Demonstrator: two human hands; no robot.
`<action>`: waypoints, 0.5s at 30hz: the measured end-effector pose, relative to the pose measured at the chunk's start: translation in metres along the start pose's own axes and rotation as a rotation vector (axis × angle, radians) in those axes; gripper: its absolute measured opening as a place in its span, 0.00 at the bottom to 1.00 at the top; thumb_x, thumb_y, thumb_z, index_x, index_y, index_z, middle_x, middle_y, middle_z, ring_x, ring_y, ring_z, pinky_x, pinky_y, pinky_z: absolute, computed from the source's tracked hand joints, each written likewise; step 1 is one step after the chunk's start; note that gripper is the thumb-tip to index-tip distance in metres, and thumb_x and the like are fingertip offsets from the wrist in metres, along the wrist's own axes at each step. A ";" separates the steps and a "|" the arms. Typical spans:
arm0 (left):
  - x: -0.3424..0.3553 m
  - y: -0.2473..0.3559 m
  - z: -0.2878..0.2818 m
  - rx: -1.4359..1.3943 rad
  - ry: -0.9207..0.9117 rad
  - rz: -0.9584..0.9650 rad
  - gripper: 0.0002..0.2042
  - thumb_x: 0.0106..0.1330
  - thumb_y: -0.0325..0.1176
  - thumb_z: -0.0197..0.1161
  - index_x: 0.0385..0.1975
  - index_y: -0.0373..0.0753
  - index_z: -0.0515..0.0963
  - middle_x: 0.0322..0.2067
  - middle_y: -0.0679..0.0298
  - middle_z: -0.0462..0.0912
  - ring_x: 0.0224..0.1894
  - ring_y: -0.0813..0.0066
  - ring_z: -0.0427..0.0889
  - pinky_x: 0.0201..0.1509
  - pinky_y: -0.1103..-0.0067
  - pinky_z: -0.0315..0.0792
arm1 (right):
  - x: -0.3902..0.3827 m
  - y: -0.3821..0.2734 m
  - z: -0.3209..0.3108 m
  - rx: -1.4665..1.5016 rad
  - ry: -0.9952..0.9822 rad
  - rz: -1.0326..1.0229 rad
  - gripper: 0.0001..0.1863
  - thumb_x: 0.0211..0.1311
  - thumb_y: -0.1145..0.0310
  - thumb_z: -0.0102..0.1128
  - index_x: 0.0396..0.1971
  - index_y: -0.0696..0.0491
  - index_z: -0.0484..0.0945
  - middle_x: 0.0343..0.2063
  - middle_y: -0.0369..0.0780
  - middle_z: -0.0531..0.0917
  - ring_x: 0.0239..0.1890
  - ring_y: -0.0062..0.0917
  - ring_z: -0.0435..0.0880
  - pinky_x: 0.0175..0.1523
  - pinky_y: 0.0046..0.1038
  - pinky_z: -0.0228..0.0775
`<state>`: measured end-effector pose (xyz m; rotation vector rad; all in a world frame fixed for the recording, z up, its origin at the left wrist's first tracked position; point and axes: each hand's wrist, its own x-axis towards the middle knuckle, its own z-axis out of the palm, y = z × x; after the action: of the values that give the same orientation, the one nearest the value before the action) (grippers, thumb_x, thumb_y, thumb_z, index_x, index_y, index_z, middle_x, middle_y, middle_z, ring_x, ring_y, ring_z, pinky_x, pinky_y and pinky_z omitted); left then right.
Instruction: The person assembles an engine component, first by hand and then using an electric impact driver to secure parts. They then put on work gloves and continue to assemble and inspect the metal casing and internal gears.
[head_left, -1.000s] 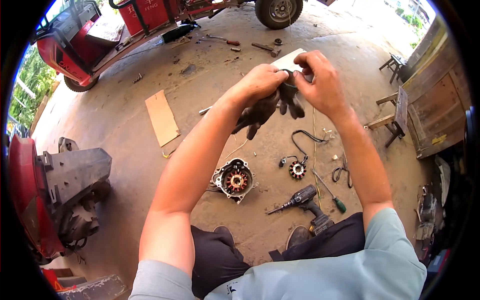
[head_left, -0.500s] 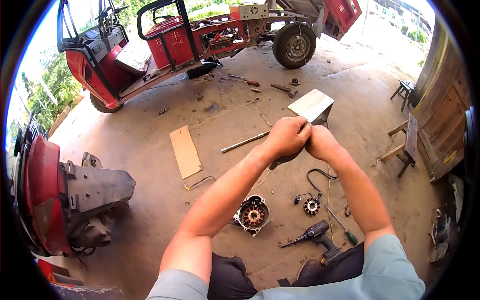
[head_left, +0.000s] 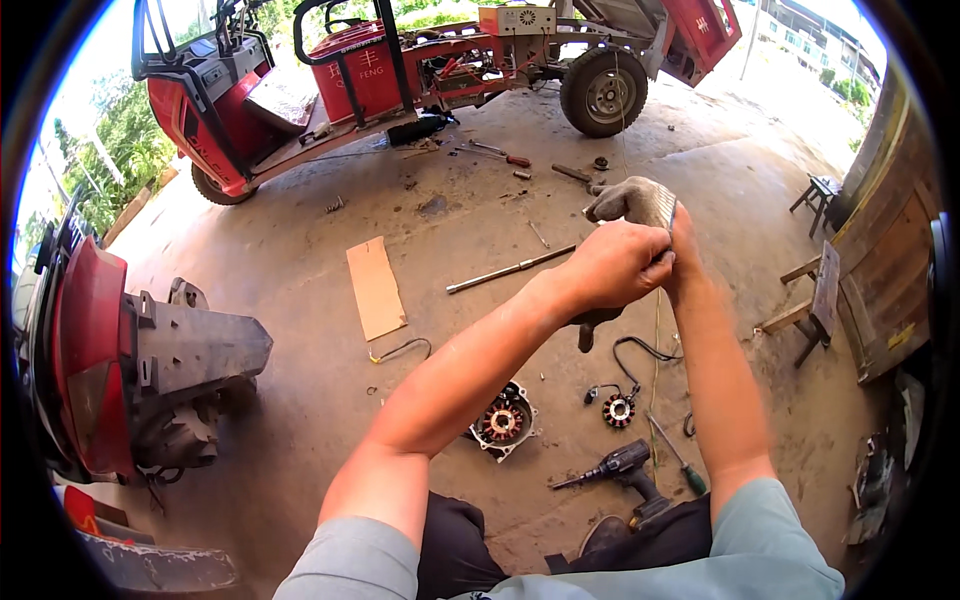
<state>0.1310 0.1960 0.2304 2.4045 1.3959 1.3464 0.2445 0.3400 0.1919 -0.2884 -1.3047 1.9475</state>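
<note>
My left hand (head_left: 630, 255) is closed on the cuff of a grey glove (head_left: 640, 200) drawn over my right hand (head_left: 655, 215); whether its gloved fingers are open or closed is unclear. A second, dark glove (head_left: 590, 330) hangs under my left hand. Below lie a round metal housing with copper windings (head_left: 502, 420), a loose stator (head_left: 618, 410) with black wires, a cordless drill (head_left: 625, 470) and a green-handled screwdriver (head_left: 690, 475). A long steel bar (head_left: 510, 268) lies beyond my left forearm.
A red cargo tricycle (head_left: 350, 90) stands beyond scattered tools (head_left: 515, 160). A red machine body (head_left: 90, 360) is at the left, near cardboard (head_left: 372, 290). Wooden stools (head_left: 822, 290) and a wooden cabinet (head_left: 890, 280) line the right side.
Both hands were together on the dark gloves. Now my right hand has risen into a grey glove, its fingers showing above, while my left hand pulls at the cuff.
</note>
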 end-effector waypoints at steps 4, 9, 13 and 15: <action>-0.004 0.008 -0.001 0.084 -0.062 0.059 0.10 0.68 0.36 0.63 0.30 0.36 0.77 0.31 0.50 0.83 0.36 0.44 0.84 0.40 0.57 0.77 | -0.003 0.006 -0.007 0.011 0.057 0.181 0.26 0.81 0.48 0.40 0.50 0.52 0.82 0.41 0.39 0.88 0.40 0.29 0.88 0.46 0.34 0.82; 0.002 0.017 0.013 0.425 0.034 -0.085 0.13 0.65 0.42 0.67 0.29 0.37 0.78 0.30 0.54 0.85 0.33 0.50 0.87 0.38 0.59 0.80 | -0.001 0.010 -0.042 0.123 -0.066 0.222 0.14 0.76 0.58 0.56 0.49 0.51 0.81 0.41 0.37 0.87 0.41 0.27 0.87 0.45 0.32 0.82; -0.007 -0.001 0.015 0.424 0.147 -0.167 0.14 0.63 0.43 0.66 0.28 0.37 0.79 0.27 0.52 0.85 0.31 0.48 0.87 0.37 0.58 0.80 | -0.015 -0.013 -0.028 0.358 -0.427 0.313 0.14 0.71 0.66 0.64 0.53 0.53 0.82 0.48 0.39 0.87 0.50 0.26 0.85 0.56 0.31 0.83; -0.001 -0.003 0.023 0.389 0.131 -0.200 0.14 0.63 0.42 0.64 0.27 0.36 0.78 0.27 0.51 0.85 0.32 0.47 0.86 0.37 0.57 0.80 | -0.016 -0.020 -0.002 0.274 -0.298 0.117 0.17 0.71 0.66 0.64 0.56 0.54 0.81 0.51 0.41 0.86 0.54 0.28 0.84 0.61 0.35 0.81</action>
<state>0.1450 0.2053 0.2148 2.3350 2.0403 1.3027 0.2661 0.3339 0.2052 0.0661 -1.2024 2.3048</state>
